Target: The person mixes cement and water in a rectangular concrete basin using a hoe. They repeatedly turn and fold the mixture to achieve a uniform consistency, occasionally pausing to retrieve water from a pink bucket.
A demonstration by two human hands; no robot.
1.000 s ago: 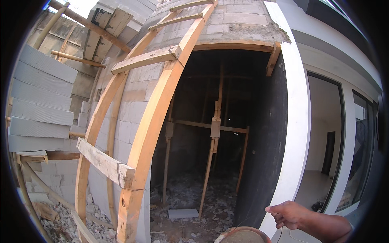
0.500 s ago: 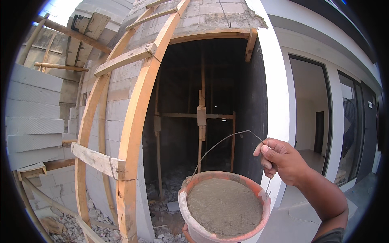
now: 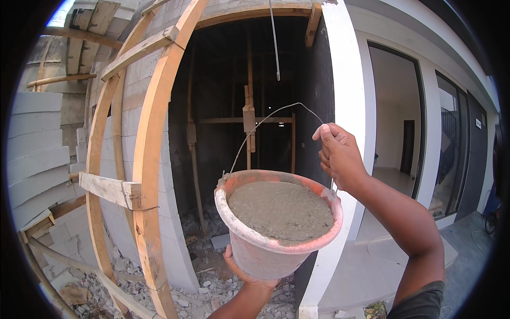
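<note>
A reddish bucket (image 3: pixel 268 260), smeared with grey, is held up in front of me, full nearly to its rim with wet grey mortar (image 3: pixel 279 210). My right hand (image 3: pixel 340 154) is closed around the right part of its thin wire handle (image 3: pixel 255 130), which arches above the rim. Under the bucket, my left hand (image 3: pixel 245 271) supports the base, its thumb up against the side and the other fingers mostly hidden beneath. Beyond the bucket a thin rod with a small tip (image 3: pixel 277 58) hangs down before the dark doorway, apart from both hands.
A wooden ladder (image 3: pixel 151 127) leans at the left against the block wall. Stacked pale blocks (image 3: pixel 37 149) stand farther left. Broken rubble (image 3: pixel 186 300) covers the ground below. A white pillar (image 3: pixel 350 95) edges the doorway, where timber props (image 3: pixel 248 114) stand inside.
Both the bucket and my right hand have risen, and my left hand has come into sight beneath the base. The thin rod now hangs lower in view. The view has also shifted slightly.
</note>
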